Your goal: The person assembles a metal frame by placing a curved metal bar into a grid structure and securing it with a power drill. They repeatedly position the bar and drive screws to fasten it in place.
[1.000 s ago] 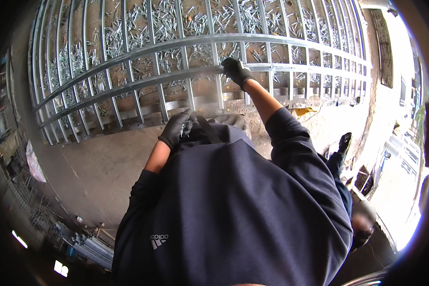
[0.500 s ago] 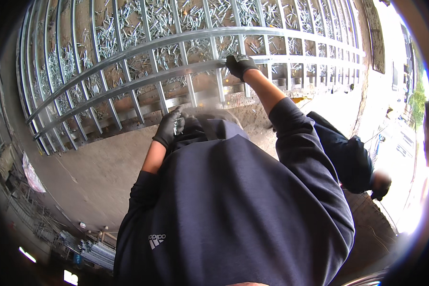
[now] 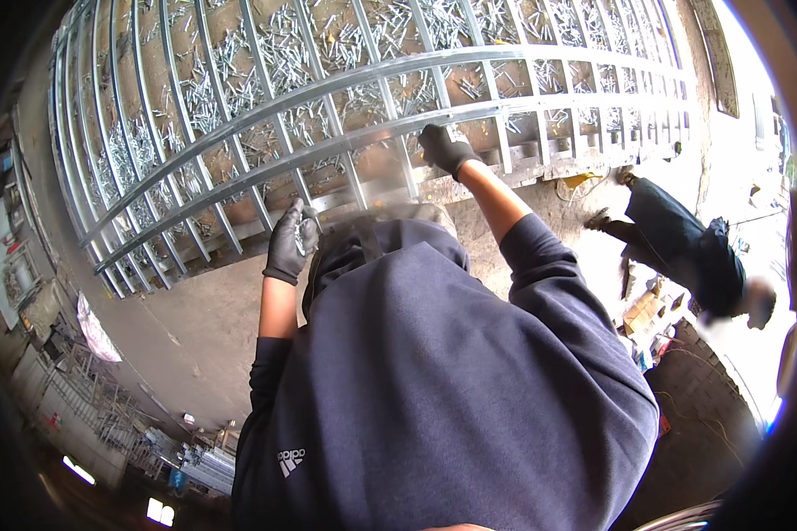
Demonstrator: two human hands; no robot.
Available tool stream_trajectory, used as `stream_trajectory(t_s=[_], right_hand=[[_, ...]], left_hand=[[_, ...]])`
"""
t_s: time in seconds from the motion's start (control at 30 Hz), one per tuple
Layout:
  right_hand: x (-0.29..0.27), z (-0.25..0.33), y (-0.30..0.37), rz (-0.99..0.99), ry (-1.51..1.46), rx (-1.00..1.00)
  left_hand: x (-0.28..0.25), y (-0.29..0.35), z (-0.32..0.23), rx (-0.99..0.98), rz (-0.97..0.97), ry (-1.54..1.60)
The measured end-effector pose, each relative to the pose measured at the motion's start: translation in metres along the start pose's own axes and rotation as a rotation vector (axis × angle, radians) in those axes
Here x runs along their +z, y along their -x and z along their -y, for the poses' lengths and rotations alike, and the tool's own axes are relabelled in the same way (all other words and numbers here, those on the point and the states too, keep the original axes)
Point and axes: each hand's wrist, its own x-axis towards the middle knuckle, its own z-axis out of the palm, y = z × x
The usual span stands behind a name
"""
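Observation:
A silvery metal fence panel with long rails and many cross bars lies in front of me. My right hand, in a black glove, is closed just at the near rail's lower edge, by one of the bars; whatever its fingers hold is hidden. Nearer to my body, my left hand, also gloved in black, is curled round some small shiny metal pieces, too small to name surely. That hand is beside the end of a cross bar. Under and between the bars, many short silvery metal pieces are scattered over a brown surface.
A person in dark clothes is bent over at the right. At the lower left lie stacked metal lengths and a pale pink-white bag. Concrete floor stretches between me and those stacks. Cardboard sits at the right.
My right hand has come down slightly off the near rail. My left hand has lowered and moved a little left, with the small pieces in it. The other person has shifted right.

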Motion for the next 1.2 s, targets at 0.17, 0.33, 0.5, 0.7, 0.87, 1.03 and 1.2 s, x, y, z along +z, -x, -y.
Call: stream_trajectory(t_s=[0.17,0.33,0.5,0.7,0.87,1.03,1.2], right_hand=[[-0.024,0.006,-0.014,0.099,-0.488,0.31],[-0.006,-0.007,-0.037,0.103,-0.272,0.159],[0.002,-0.01,-0.058,0.302,-0.379,0.309],[-0.065,0.033,-0.069,0.303,0.033,0.023],[-0.071,0.084,-0.066,0.192,0.577,-0.523],[-0.05,0.073,-0.063,0.084,0.523,-0.419],[-0.044,0.085,-0.077,0.269,0.562,-0.271]], left_hand=[[0.009,0.009,0.021,0.015,0.065,0.063],[0.012,0.024,0.038,0.033,-0.015,0.076],[0.017,0.028,0.051,0.004,-0.07,0.141],[0.029,0.027,0.062,0.035,-0.095,0.125],[0.04,0.027,0.056,0.05,-0.129,0.099],[0.041,0.033,0.054,0.1,-0.124,0.041],[0.026,0.035,0.059,0.07,-0.068,0.008]])
